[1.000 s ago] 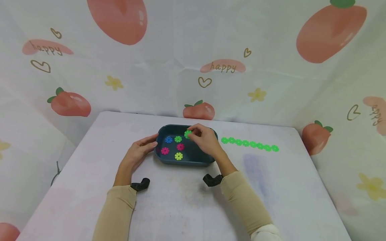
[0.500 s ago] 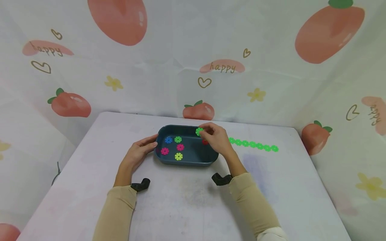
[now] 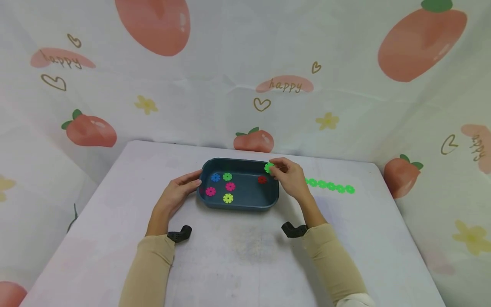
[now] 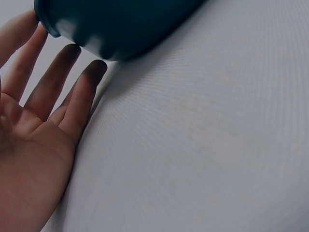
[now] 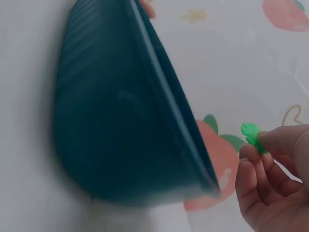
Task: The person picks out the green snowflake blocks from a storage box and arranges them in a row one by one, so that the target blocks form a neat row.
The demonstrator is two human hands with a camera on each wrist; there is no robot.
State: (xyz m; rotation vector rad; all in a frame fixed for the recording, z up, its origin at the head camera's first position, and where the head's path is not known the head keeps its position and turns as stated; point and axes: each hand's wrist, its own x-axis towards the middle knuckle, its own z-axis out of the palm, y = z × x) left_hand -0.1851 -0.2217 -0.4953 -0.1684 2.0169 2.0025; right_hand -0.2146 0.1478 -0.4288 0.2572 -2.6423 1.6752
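Note:
A dark blue-green tray [image 3: 249, 208] lies on the white table, holding several small notched plastic discs. My left hand [image 3: 178, 192] is at its left end; in the left wrist view its fairly straight fingers [image 4: 87, 92] touch the outer wall. Over the tray's far right corner, my right hand [image 3: 289, 177] pinches a bright green disc [image 5: 251, 133] between thumb and fingers. Inside the tray are a blue disc [image 3: 215, 177], a green disc [image 3: 227, 176], a yellow disc [image 3: 228, 198], a red disc [image 3: 262, 180] and pink discs [image 3: 210, 191].
To the right of the tray runs a row of linked green discs [image 3: 331, 186], its left end hidden behind the right hand. A cloth backdrop [image 3: 215, 115] with printed fruit hangs behind the table [image 3: 238, 256].
My right hand has carried the pinched green disc from above the tray's middle to its right edge, uncovering the red disc. The left hand stays at the tray's end.

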